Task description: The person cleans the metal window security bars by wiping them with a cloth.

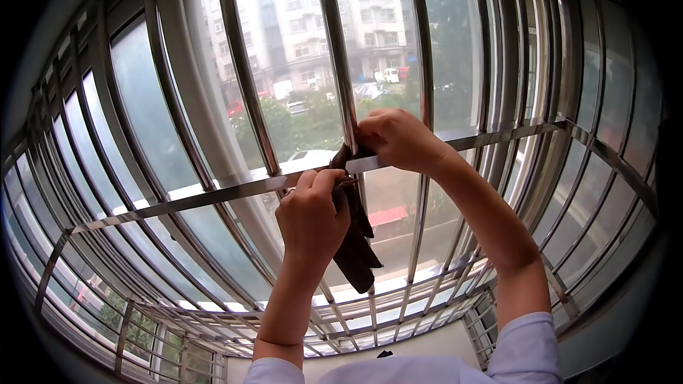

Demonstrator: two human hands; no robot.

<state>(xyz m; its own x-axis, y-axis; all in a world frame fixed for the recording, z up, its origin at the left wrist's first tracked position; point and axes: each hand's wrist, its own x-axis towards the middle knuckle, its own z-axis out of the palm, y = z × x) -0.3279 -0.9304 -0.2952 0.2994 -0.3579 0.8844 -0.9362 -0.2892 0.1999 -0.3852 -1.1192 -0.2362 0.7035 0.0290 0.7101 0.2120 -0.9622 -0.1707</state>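
Note:
A dark brown cloth hangs over the flat metal crossbar of a window grille, where it meets an upright bar. My left hand is closed on the cloth just below the crossbar, fingers pinched. Above the crossbar, my right hand is closed on the upper part of the cloth, close against the upright. The lower end of the cloth dangles free in loose folds. Part of it is hidden behind my fingers and the bars.
Shiny upright bars run on both sides, with window panes behind them. Lower down, more rails form the grille's base. Through the glass show a pale building, green bushes and a white van.

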